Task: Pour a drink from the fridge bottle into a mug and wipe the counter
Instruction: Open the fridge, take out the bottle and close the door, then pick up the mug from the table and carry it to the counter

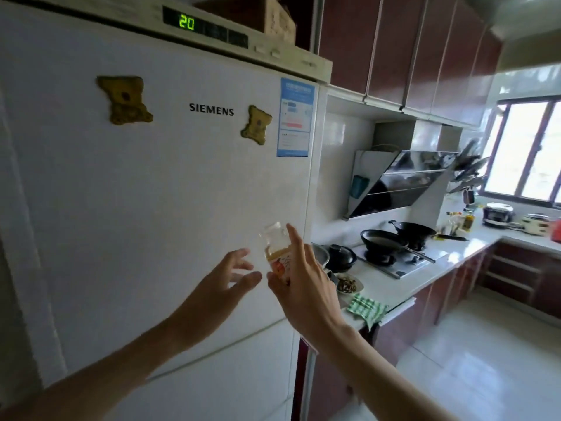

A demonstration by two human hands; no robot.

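My right hand (300,281) holds a small clear bottle (274,247) upright in front of the white fridge (151,192). The bottle has a little yellow drink low inside and an orange label. Its top looks pale; I cannot tell if a cap is on. My left hand (224,278) hovers just left of the bottle with fingers spread, holding nothing. The fridge door is closed. A green checked cloth (365,308) lies on the white counter (425,268) near its front corner. No mug is visible.
On the counter stand a small dish of food (347,284), a black lidded pot (341,255) and a gas hob with two dark pans (391,238). A range hood (394,183) hangs above. Appliances sit under the window at the far right. Tiled floor lies to the right.
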